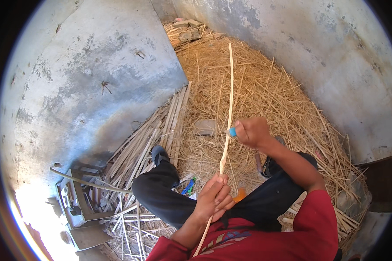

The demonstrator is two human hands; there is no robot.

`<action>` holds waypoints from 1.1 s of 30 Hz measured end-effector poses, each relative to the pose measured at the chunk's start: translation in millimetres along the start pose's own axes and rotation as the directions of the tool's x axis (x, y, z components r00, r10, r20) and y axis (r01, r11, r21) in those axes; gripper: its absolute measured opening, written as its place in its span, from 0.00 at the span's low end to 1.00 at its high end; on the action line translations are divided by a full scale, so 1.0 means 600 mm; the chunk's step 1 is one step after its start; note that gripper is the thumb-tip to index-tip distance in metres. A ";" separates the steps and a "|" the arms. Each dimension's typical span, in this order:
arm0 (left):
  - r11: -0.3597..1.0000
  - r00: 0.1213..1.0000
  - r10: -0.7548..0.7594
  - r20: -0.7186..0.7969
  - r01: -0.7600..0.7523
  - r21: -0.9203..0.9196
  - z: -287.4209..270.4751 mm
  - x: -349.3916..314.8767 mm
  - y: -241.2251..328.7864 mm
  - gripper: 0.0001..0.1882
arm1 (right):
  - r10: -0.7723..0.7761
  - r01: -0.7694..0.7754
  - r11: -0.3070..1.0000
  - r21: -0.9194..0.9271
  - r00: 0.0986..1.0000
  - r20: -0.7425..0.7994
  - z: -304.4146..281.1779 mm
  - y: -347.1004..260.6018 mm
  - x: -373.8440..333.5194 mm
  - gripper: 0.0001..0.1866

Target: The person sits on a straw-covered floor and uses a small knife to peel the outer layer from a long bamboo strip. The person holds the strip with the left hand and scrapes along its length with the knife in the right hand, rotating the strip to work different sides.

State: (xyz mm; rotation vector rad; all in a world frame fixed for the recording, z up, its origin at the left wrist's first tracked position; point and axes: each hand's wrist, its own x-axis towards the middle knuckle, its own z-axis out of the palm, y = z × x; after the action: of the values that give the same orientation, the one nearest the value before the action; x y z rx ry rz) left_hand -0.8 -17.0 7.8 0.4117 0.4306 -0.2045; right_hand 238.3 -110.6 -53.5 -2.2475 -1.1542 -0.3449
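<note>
A long, pale strip (231,87), apparently split bamboo, runs from my lap up and away over the floor, with a knobbly joint partway along. My left hand (214,196) is wrapped round the strip just below that joint. Higher up, my right hand (252,132) is closed in a fist at the strip's right side. From the fist a small blue piece (233,132) sticks out and meets the strip. Its kind is not clear, and the rest of it is hidden in the fingers.
Straw-like shavings (265,87) cover the floor. Split strips (139,135) lie stacked on the left, near a wooden frame box (85,195). A flat brick (204,127) lies ahead. Grey walls (109,65) close in on both sides. Blue and orange scraps (188,187) lie between my legs.
</note>
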 end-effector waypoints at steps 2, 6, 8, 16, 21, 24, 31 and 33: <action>0.999 0.999 -0.045 -0.009 0.045 0.015 -0.001 -0.012 -0.009 0.10 | -0.046 0.045 0.982 -0.181 0.999 0.000 0.009 0.039 0.008 0.26; 0.982 0.986 -0.160 0.051 0.154 0.107 0.006 -0.035 -0.040 0.11 | 0.277 -0.251 0.927 -0.277 0.959 0.060 -0.060 0.165 0.100 0.23; 0.964 0.968 -0.230 0.096 0.213 0.160 0.011 -0.045 -0.048 0.11 | 0.383 -0.383 0.870 -0.311 0.922 -0.062 -0.089 0.262 0.107 0.23; 0.823 0.961 -0.273 0.045 0.209 0.529 -0.045 -0.059 -0.084 0.10 | 0.754 -0.814 0.581 -0.013 0.544 -0.369 -0.136 0.497 0.026 0.35; 0.844 0.999 0.041 -0.030 -0.019 0.536 -0.054 -0.029 -0.035 0.12 | 0.733 -0.679 0.678 -0.281 0.650 0.199 -0.089 0.451 -0.040 0.44; 0.767 0.984 0.180 -0.003 -0.138 0.627 -0.040 -0.013 -0.003 0.13 | 0.662 -0.597 0.736 -0.319 0.539 0.520 -0.103 0.273 0.003 0.43; 0.754 0.966 0.258 0.005 -0.205 0.624 -0.035 0.003 0.019 0.13 | -0.044 0.015 0.990 0.142 0.979 0.201 -0.059 -0.079 -0.060 0.29; 0.765 0.964 0.266 -0.003 -0.209 0.609 -0.019 0.001 0.021 0.11 | -0.132 0.106 0.977 0.184 0.982 0.134 -0.045 -0.090 -0.062 0.30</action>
State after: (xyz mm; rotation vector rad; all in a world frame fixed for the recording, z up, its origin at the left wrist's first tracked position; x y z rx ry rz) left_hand -1.2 -0.8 2.5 1.1112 0.3891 -0.0689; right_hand 173.7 -126.4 -28.9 -2.0814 -1.3445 -0.1210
